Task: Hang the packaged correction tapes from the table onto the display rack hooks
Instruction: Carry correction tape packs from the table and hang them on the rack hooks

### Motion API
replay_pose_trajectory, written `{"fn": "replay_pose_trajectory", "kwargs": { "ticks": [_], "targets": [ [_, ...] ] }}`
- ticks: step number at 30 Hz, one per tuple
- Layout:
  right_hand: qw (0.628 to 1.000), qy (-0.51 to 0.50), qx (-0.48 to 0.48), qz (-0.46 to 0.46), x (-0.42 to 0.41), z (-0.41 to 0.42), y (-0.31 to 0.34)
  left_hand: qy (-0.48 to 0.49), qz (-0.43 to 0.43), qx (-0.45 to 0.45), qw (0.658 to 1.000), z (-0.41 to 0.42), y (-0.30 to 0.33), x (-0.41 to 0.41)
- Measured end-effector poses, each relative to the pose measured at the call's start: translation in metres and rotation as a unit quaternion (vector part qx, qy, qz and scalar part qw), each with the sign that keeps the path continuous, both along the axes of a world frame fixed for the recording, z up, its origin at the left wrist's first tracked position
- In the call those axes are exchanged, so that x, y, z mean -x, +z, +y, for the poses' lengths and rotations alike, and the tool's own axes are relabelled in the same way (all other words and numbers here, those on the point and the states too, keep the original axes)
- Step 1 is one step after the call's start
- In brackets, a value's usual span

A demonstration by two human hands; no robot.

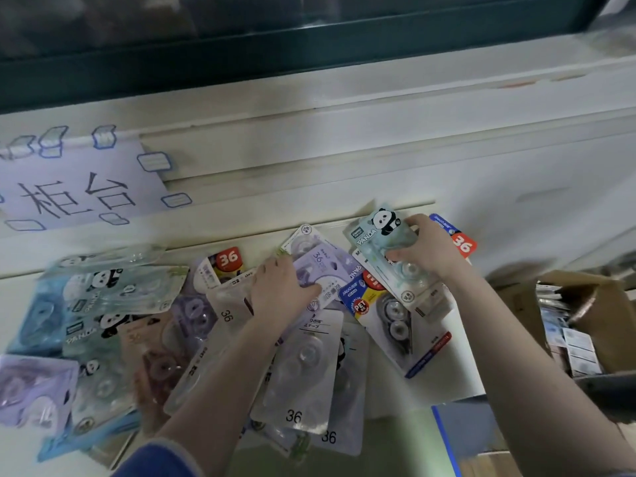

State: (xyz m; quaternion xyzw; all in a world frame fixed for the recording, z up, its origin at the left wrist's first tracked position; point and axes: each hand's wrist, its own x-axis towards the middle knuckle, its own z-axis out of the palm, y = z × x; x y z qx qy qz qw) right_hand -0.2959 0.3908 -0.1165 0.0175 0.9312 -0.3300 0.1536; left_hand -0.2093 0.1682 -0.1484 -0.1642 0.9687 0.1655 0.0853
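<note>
Several packaged correction tapes lie spread and overlapping on the white table [516, 215]. My right hand [428, 247] grips a pale blue panda pack [385, 239] at the back of the pile, thumb across its front. My left hand [280, 290] holds a lilac pack [323, 270] marked 36, with the thumb under its near edge. A blue-and-yellow pack [382, 304] lies between my hands. More panda packs [103, 290] are piled at the left. No display rack or hooks are in view.
A paper sign [75, 187] with handwritten characters is taped to the table at the back left. An open cardboard box [592, 304] with more stock stands at the right, beyond the table's edge. A dark glass panel [275, 46] runs along the back.
</note>
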Motion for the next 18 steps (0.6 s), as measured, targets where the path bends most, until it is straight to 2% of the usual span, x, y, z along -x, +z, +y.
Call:
{"fn": "replay_pose_trajectory", "kwargs": {
  "ticks": [3,8,14,18],
  "targets": [
    [0.999,-0.034,0.032,0.005,-0.007,0.005,0.001,0.051,0.013,-0.049,0.997,-0.001,-0.003,0.013],
    [0.994,-0.092,0.057,0.023,-0.022,0.013,-0.005,0.152,0.033,-0.240,0.958,-0.002,0.002,0.037],
    [0.984,-0.159,0.075,0.017,-0.030,0.018,-0.013,0.201,0.064,-0.303,0.929,0.006,0.010,0.053],
    [0.977,-0.194,0.084,0.037,-0.038,0.018,-0.016,0.227,0.145,-0.342,0.900,0.020,0.011,0.049]
  ]
}}
